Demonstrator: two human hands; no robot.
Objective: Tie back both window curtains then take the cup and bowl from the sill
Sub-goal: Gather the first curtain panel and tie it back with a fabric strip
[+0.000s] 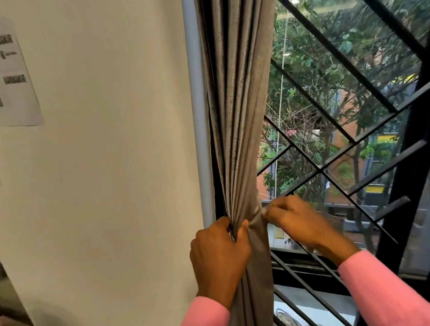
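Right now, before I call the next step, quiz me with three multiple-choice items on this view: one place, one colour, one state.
1. Where are the printed sheets? A. on the wall left of the curtain B. on the window glass C. on the floor
2. What colour are the sleeves? A. blue B. pink C. white
3. How is the curtain? A. spread across the window B. bunched and gripped by the left hand C. taken down

Answers: 1 A, the sheets hang on the wall at far left; 2 B, both forearms show pink; 3 B, the folds narrow into the left hand.
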